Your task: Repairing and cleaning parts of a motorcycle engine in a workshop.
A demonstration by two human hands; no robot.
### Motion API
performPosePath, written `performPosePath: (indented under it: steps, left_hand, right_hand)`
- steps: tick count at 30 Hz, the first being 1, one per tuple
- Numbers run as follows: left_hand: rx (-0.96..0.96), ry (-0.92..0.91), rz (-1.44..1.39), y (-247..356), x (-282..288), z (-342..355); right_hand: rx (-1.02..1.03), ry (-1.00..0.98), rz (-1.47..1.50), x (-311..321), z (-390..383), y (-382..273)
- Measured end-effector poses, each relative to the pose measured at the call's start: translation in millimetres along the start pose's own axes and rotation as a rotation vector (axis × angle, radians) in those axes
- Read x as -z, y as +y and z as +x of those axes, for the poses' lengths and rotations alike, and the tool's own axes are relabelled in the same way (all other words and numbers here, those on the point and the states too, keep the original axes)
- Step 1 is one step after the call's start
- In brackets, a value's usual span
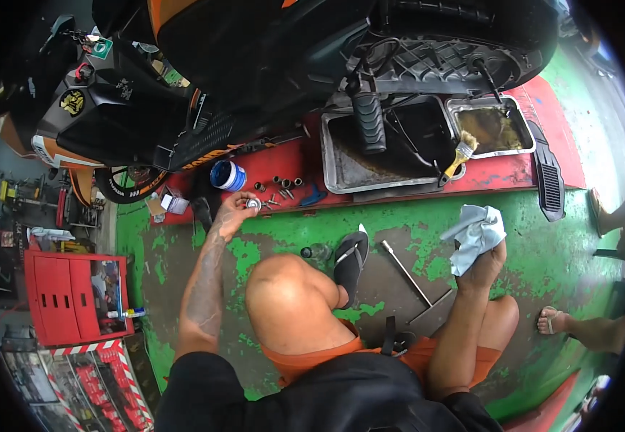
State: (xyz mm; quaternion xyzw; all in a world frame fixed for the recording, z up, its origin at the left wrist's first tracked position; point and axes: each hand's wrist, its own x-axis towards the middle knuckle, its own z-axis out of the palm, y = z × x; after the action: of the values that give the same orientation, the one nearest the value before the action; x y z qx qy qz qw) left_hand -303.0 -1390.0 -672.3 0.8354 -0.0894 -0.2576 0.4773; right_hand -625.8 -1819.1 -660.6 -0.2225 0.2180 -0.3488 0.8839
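My left hand (232, 214) is closed around a small round silver metal part (254, 204), held at the front edge of the red platform (291, 153). Just beyond it stands an open blue-and-white tub (227, 175). Several small metal sockets or sleeves (287, 183) and bolt-like pieces lie to the right of that hand, beside a blue-handled tool (314, 196). Raised above my right knee, my right hand (482, 270) grips a crumpled pale blue cloth (477, 232). The fingers behind the cloth are partly hidden.
An orange-and-black scooter (255, 79) stands over the platform. A large oily metal tray (348, 167) and a smaller one (525, 147) sit there, with a yellow-handled brush (459, 155) across their rims. On the green floor lie a T-handle wrench (405, 270) and a bottle (318, 251). Another person's foot (551, 321) is at right.
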Motion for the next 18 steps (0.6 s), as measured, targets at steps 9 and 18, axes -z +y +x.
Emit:
performPosePath:
  steps: [9, 18]
  left_hand:
    - [-0.125, 0.285, 0.221, -65, -2, 136]
    - [0.021, 0.364, 1.000, -72, -43, 151]
  right_hand:
    - [-0.050, 0.046, -0.090, 12, 4, 16]
    - [-0.039, 0.159, -0.155, 30, 5, 15]
